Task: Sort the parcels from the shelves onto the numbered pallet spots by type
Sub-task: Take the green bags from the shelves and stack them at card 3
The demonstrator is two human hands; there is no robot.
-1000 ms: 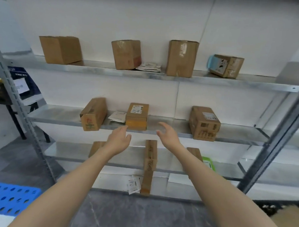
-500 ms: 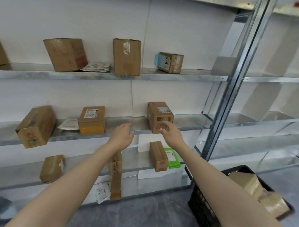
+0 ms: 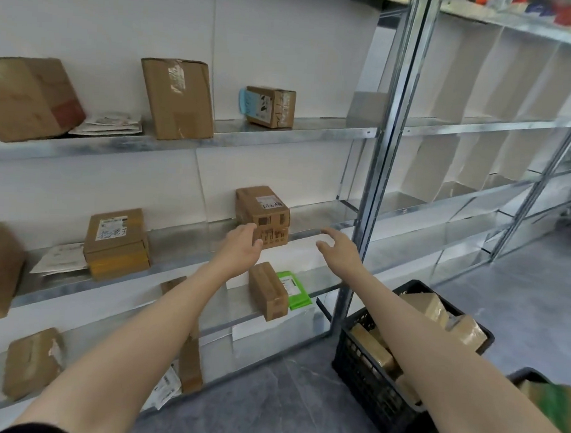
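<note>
Flanking a cardboard box (image 3: 263,212), both hands are spread, fingers loosely extended, and neither holds anything. The left hand (image 3: 240,248) sits at the box's near left corner. Its fingertips (image 3: 253,229) overlap the lower front edge in this view, but I cannot tell whether they touch the cardboard. The right hand (image 3: 341,251) hangs apart from the box on its right, palm turned inward, close to the steel post (image 3: 377,187).

The cardboard box stands at the front lip of the middle shelf (image 3: 184,244), turned so one corner faces out. It has a white label (image 3: 270,202) on top and barcodes printed on its front.

Its edges look square and uncrushed, so I judge it stiff enough to take a squeeze from two sides. It is probably light to moderate in weight, but the contents are unknown, so the first lift should be a cautious one. Smooth board and tape can be slick. Palms flat on opposite side faces, with fingers hooked under the bottom edge, look safer than pinching the top. The metal shelf is smooth, so the box should slide forward easily, which would free its underside.

One shelf down lie a narrow box (image 3: 267,294) and a green packet (image 3: 292,290). A black crate (image 3: 363,357) of wrapped parcels sits on the floor beside the right forearm. No pallet spots are in view.
</note>
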